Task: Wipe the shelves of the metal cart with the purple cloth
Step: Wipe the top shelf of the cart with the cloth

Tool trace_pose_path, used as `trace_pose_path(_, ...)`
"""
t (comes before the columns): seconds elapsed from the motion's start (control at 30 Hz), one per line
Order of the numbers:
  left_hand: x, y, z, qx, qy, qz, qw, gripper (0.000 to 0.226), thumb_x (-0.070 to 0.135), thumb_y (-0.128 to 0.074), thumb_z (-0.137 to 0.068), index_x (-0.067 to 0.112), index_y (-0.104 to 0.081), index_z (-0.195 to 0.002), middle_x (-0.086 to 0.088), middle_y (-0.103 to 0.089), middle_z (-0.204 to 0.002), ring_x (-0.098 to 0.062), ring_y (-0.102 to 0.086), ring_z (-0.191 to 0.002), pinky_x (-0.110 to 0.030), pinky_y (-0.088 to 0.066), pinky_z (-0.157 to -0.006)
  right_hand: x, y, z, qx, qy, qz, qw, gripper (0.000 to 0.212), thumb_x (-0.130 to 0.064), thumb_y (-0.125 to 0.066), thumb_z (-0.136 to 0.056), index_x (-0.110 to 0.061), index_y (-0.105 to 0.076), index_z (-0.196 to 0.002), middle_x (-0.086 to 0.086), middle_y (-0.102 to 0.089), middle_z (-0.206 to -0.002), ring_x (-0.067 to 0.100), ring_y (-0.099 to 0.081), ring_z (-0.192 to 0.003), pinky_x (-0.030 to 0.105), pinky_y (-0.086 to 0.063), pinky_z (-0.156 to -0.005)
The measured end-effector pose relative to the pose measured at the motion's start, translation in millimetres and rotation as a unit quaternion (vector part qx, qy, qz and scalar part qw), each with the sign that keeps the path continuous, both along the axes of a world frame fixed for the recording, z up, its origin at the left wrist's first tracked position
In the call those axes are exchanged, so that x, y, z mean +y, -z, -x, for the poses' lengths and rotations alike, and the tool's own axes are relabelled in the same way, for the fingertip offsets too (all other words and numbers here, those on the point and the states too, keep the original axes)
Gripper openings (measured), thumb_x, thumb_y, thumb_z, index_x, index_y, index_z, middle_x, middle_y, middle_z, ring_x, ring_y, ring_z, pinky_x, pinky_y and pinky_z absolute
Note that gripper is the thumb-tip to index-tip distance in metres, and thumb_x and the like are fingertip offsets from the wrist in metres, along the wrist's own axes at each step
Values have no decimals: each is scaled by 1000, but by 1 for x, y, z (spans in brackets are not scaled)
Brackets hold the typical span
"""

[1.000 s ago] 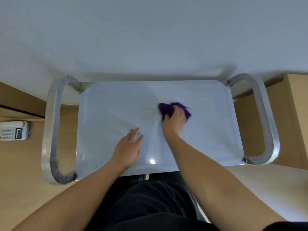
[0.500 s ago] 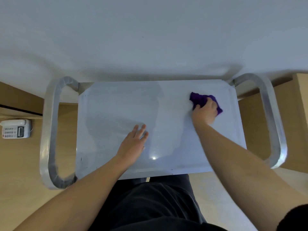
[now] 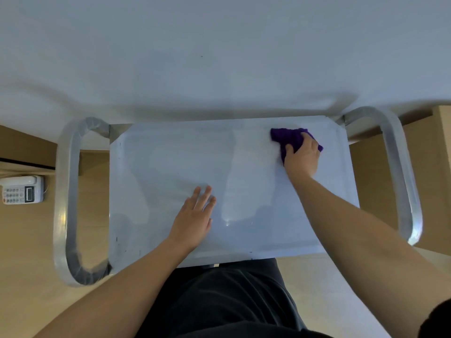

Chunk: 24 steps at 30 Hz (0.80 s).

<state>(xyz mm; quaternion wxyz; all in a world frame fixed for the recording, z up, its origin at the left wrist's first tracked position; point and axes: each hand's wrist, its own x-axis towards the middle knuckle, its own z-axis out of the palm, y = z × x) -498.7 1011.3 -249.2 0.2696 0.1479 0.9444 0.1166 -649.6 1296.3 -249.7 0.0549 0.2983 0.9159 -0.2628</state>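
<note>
The metal cart's top shelf (image 3: pixel 158 172) is a flat, shiny tray seen from above, with a curved tube handle at each end. A bunched purple cloth (image 3: pixel 289 139) lies at the shelf's far right corner. My right hand (image 3: pixel 302 158) grips the cloth with curled fingers and presses it on the shelf. Flat on the shelf near its front middle rests my left hand (image 3: pixel 195 217), fingers straight. The lower shelves are hidden under the top one.
A white wall rises directly behind the cart. The left handle (image 3: pixel 66 203) and right handle (image 3: pixel 400 172) stick out sideways. A white desk phone (image 3: pixel 23 190) sits on the wooden floor at the left. A wooden cabinet (image 3: pixel 436 167) stands at the right.
My right hand has slid the purple cloth from the shelf's middle rightward and away to the far right corner. My left hand has stayed flat on the shelf near its front.
</note>
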Motion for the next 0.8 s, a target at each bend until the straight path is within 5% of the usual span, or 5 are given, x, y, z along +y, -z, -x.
trace_pose_path(0.17, 2, -1, -2, 7, -10, 2, 1000, 55, 21, -47, -97, 11, -31, -149, -4, -4, -163, -30, -3, -150, -45, -23, -118, -98, 8, -16, 43, -126, -39, 990, 51, -30, -55, -93, -14, -46, -140, 10, -43, -147, 31, -37, -134, 39, -25, -114)
trace_pose_path(0.33, -3, -1, -2, 21, -3, 4, 1000, 56, 22, -54, -95, 12, -36, -147, -5, -10, -163, -30, -10, -150, -43, -30, -116, -138, 10, -12, 65, -491, -30, 868, 49, -32, -60, -91, -23, -49, -138, 2, -46, -144, 25, -41, -133, 41, -42, -103)
trace_pose_path(0.53, 2, 6, -4, 7, -12, 4, 1000, 55, 22, -44, -100, 14, -25, -150, -2, 4, -163, -28, 5, -150, -44, -16, -121, -95, 11, 18, 46, -131, -9, 990, 49, -24, -54, -95, -20, -43, -142, 4, -39, -150, 26, -35, -136, 37, -30, -114)
trace_pose_path(0.63, 4, 4, -5, 9, -11, 17, 1000, 56, 19, -41, -100, 12, -21, -152, -5, 4, -163, -31, 6, -150, -46, -12, -121, -156, 12, -7, 31, -170, -29, 985, 51, -22, -55, -92, -16, -44, -142, 8, -39, -150, 30, -34, -136, 37, -21, -116)
trace_pose_path(0.8, -2, 6, -5, 12, 3, 21, 1000, 60, 24, -45, -100, 13, -19, -153, -7, -7, -162, -31, -1, -150, -44, -14, -121, -197, 10, -27, 41, -619, 15, 784, 53, -24, -62, -88, -25, -48, -139, 0, -44, -147, 24, -38, -136, 37, -36, -107)
